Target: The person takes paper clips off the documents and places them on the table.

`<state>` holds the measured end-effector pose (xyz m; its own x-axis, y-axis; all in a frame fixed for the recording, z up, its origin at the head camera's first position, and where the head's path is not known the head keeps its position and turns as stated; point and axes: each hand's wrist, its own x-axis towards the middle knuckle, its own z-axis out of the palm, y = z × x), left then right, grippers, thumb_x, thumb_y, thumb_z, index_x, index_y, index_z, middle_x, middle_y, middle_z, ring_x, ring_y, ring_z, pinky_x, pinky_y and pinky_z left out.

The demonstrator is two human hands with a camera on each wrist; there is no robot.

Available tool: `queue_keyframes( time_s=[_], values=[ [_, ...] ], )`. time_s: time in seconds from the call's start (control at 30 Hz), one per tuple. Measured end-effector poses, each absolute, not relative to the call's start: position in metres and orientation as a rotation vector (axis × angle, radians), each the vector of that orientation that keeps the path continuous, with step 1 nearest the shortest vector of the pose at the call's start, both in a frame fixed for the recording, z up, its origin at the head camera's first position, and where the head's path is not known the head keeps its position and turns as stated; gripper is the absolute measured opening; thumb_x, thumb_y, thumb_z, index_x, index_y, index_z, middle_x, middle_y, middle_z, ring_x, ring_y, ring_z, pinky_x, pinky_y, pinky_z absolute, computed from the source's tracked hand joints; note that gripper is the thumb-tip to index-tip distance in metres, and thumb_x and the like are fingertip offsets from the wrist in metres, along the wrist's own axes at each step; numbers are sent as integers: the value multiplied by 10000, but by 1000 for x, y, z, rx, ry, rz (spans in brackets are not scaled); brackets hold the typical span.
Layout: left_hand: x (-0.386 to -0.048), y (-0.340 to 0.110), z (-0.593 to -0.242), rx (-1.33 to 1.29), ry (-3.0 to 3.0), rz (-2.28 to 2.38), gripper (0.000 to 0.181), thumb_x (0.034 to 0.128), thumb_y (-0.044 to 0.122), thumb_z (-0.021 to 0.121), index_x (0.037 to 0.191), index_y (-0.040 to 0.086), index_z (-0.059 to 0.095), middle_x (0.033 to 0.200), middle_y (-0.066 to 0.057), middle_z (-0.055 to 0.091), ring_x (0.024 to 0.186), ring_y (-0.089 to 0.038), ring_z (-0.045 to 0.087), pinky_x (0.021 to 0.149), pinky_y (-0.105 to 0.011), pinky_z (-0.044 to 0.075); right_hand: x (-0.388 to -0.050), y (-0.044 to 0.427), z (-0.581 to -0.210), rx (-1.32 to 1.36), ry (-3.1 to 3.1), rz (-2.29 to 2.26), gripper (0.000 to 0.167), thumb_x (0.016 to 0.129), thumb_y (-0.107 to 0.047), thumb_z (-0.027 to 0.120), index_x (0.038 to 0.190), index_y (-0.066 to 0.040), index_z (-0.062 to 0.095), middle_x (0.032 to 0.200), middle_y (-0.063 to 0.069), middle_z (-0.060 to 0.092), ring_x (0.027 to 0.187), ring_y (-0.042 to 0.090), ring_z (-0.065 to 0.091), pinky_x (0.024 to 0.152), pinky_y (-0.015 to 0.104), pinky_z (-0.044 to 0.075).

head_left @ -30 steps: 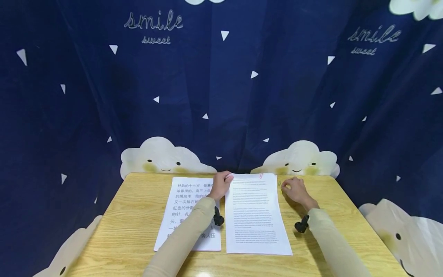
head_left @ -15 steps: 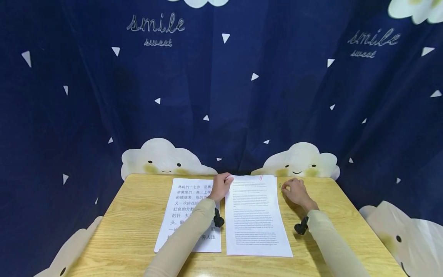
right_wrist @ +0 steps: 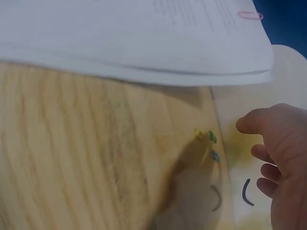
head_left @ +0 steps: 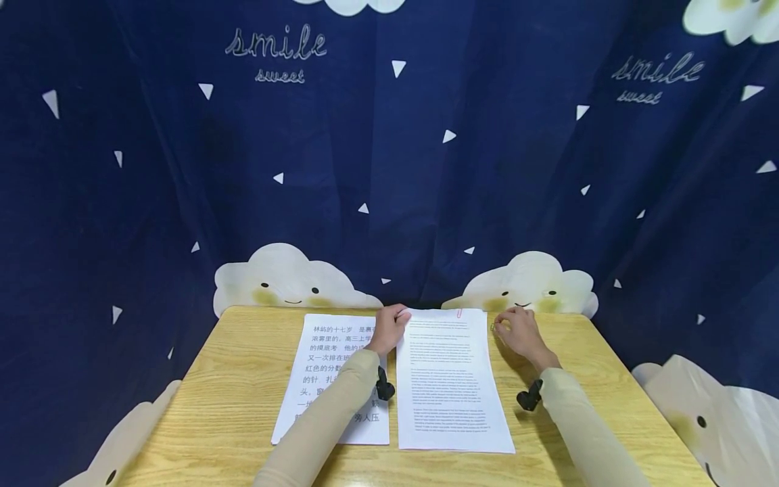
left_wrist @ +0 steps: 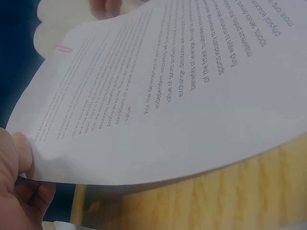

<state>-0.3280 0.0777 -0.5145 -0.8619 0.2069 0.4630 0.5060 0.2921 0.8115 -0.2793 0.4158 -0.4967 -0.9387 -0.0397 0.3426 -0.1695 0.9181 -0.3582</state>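
Observation:
My left hand [head_left: 389,329] pinches the top left corner of a printed paper stack [head_left: 450,385], thumb on top and fingers beneath. In the left wrist view the stack's near edge is lifted off the table. A pink paper clip [head_left: 459,313] sits on its top edge. To the right of the stack, my right hand [head_left: 518,331] hovers with loosely bent fingers beside a green paper clip [right_wrist: 212,136]. Nothing shows between its fingers. A yellow clip [right_wrist: 198,133] and a blue clip [right_wrist: 215,156] lie close to the green one.
A second paper stack [head_left: 328,379] with large Chinese characters lies on the left, partly under my left forearm. The wooden table [head_left: 225,379] ends at a dark blue curtain [head_left: 402,169] with cloud prints.
My right hand has shifted slightly toward the far edge, from by the yellow clip to beside the green one. The left hand keeps its hold on the paper stack.

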Motion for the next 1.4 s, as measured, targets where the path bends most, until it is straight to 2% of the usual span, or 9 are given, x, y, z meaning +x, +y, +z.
queue_keyframes(
  time_s=[0.17, 0.3, 0.47, 0.73, 0.93, 1.4],
  values=[
    [-328, 77, -516, -653, -2289, -1586, 137, 1022, -7, 626, 1031, -52, 755, 920, -159, 750, 794, -208, 629, 770, -326, 535, -283, 408, -490, 158, -2683, 609, 135, 994, -102, 665, 1015, -4, 756, 1216, 300, 614, 1178, 481, 436, 981, 620, 351],
    [-328, 78, -518, -684, -2239, -1557, 110, 998, -42, 640, 1015, -69, 745, 897, -152, 747, 764, -173, 624, 734, -297, 538, -286, 401, -485, 211, -2616, 648, 141, 1016, -64, 642, 1075, 26, 732, 1188, 280, 620, 1152, 465, 452, 974, 599, 357],
    [-328, 78, -518, -682, -2249, -1550, 115, 1002, -31, 639, 1014, -58, 750, 901, -156, 744, 762, -175, 607, 733, -299, 526, -289, 384, -476, 258, -2534, 739, 162, 1050, -59, 592, 1137, 31, 696, 1240, 267, 591, 1178, 449, 436, 989, 585, 348],
    [-329, 81, -517, -646, -2306, -1578, 130, 1017, -11, 632, 1014, -32, 761, 907, -144, 749, 779, -190, 615, 756, -311, 527, -294, 359, -469, 469, -2444, 748, 88, 962, -37, 665, 1028, -3, 714, 1150, 263, 637, 1110, 459, 472, 950, 571, 334],
    [-327, 81, -516, -651, -2312, -1605, 131, 1019, -6, 633, 1010, -33, 761, 922, -157, 755, 773, -168, 603, 754, -291, 520, -295, 353, -470, 514, -2457, 717, 87, 867, 2, 677, 932, -33, 723, 1107, 252, 648, 1074, 480, 490, 929, 576, 333],
    [-327, 82, -517, -726, -2298, -1597, 146, 1027, -11, 617, 1043, -91, 738, 935, -214, 742, 762, -189, 578, 757, -328, 521, -297, 355, -472, 503, -2521, 633, 58, 892, 10, 699, 925, -17, 738, 1153, 260, 646, 1081, 479, 499, 948, 583, 347]
  ],
)
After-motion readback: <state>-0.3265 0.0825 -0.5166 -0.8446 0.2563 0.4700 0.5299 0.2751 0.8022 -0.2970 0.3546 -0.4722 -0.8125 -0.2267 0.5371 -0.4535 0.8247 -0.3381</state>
